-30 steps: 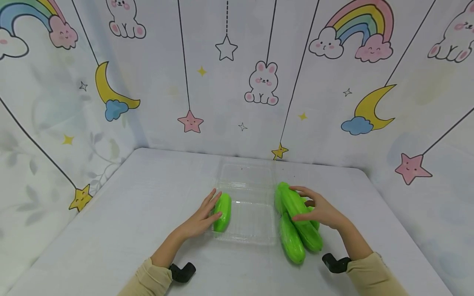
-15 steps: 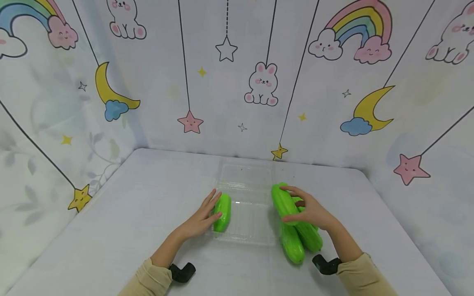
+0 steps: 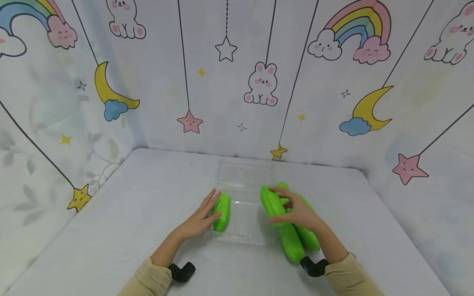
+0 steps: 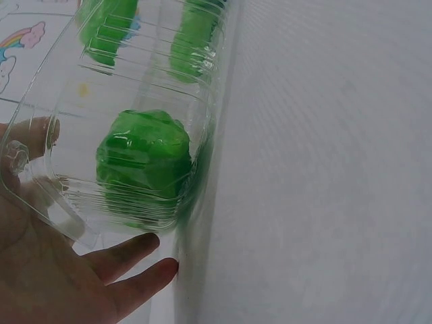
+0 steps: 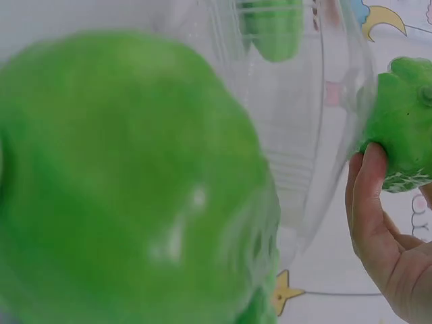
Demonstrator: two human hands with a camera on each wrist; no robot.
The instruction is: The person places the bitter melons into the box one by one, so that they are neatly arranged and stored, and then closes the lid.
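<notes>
An open clear plastic clamshell box lies on the table with one bright green zucchini along its left side. My left hand holds the box's left wall, thumb over the rim and fingers along the outside, as the left wrist view shows. My right hand grips another zucchini between thumb and fingers, over the box's right edge. In the right wrist view this zucchini is raised beside the clear wall, its far side cut off by the frame.
More zucchini lie in a loose pile right of the box, partly hidden under my right hand. One fills much of the right wrist view, blurred. The box's lid lies folded back. A patterned curtain stands behind the table.
My right hand has carried its zucchini leftward off the pile toward the box. My left hand has kept its place on the box.
</notes>
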